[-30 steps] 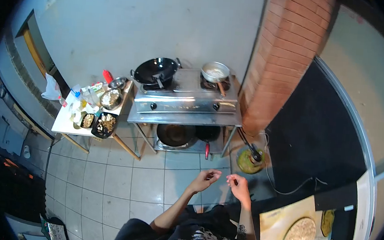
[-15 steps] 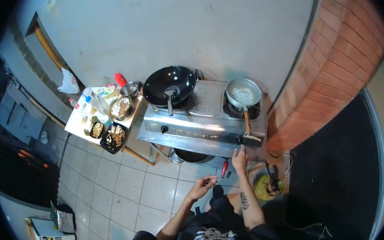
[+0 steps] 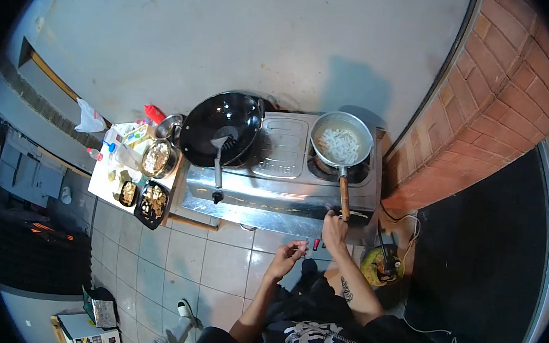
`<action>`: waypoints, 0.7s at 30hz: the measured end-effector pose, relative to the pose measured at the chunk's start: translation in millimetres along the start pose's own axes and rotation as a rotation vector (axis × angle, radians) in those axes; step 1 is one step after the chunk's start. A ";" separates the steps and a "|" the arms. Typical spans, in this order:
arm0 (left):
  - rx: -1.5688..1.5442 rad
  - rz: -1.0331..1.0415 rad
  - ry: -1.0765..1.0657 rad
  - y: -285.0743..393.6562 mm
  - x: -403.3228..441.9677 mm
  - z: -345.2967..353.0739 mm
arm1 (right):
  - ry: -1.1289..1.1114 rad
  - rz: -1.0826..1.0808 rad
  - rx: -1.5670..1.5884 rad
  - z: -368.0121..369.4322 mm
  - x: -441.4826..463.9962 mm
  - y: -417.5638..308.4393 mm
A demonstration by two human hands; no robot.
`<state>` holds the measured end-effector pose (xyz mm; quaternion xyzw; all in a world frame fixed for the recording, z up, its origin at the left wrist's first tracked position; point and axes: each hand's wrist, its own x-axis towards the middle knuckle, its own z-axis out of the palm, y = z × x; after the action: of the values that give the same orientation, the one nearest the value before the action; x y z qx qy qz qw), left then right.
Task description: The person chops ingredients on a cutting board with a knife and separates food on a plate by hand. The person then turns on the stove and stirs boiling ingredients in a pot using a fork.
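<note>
The fingers of the right hand [image 3: 334, 230] are curling in at the stove's front edge, just under a brown wooden handle [image 3: 344, 193]. I cannot tell if they are holding anything, because the hand is hiding that spot. The fingers of the left hand [image 3: 286, 259] are bending loosely, about half open, and they are holding nothing. This hand is hanging in the air over the grey tiled floor [image 3: 222, 267].

The handle is sticking out from a round silver metal pot [image 3: 340, 119]. The pot is sitting on the right burner of a wide silver metal stove [image 3: 272, 196], and white strips [image 3: 342, 150] are lying inside it. On the left burner, a big round black wok [image 3: 204, 121] is resting, with a grey spatula [image 3: 218, 175] leaning in it. A round black knob [image 3: 218, 197] is poking out below.

Farther left, a white table [image 3: 102, 177] is holding a black square tray [image 3: 148, 224] of food and a red bottle [image 3: 154, 113]. On the right, a red brick pillar [image 3: 485, 117] is standing.
</note>
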<state>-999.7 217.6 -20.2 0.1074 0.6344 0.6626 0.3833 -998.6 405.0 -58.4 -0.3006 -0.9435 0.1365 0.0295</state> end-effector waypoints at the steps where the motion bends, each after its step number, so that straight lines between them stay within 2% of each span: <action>1: 0.008 -0.018 -0.005 -1.5 4.6 0.2 | -0.003 -0.109 -0.087 2.5 1.6 0.9; 3: -0.003 -0.046 0.002 -4.6 9.0 2.1 | -0.024 -0.298 -0.230 4.0 1.7 4.9; 4: -0.012 -0.056 0.004 -5.9 7.5 1.9 | -0.038 -0.299 -0.235 6.1 2.7 5.3; 7: -0.016 -0.032 0.022 -15.8 -1.0 1.6 | -0.026 -0.506 -0.472 16.8 7.2 3.2; 8: -0.027 -0.040 0.028 -20.5 -6.2 0.2 | -0.039 -0.514 -0.477 21.4 5.2 2.5; 10: -0.048 -0.026 0.031 -28.5 -16.3 -2.2 | -0.157 -0.492 -0.766 -0.4 0.6 -13.7; 11: -0.059 -0.037 0.027 -34.1 -21.8 -3.6 | -0.158 -0.535 -0.928 11.6 0.0 -9.9; 16: -0.154 -0.034 0.045 -70.4 -45.9 -18.1 | -0.240 -0.578 -0.982 -6.6 -0.4 -13.8; 17: -0.166 -0.047 0.034 -78.4 -49.4 -22.0 | -0.122 -0.533 -0.984 3.2 -0.6 -5.3; 18: -0.205 -0.045 0.046 -86.2 -53.0 -24.0 | -0.030 -0.579 -0.753 17.5 5.1 15.7; 21: -0.268 -0.056 0.037 -115.2 -57.8 -35.4 | -0.021 -0.505 -0.683 -25.3 -2.0 9.0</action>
<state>-939.7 142.1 -112.8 0.0254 0.5499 0.7322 0.4010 -988.5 417.0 -36.5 -0.0509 -0.9788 -0.1923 -0.0490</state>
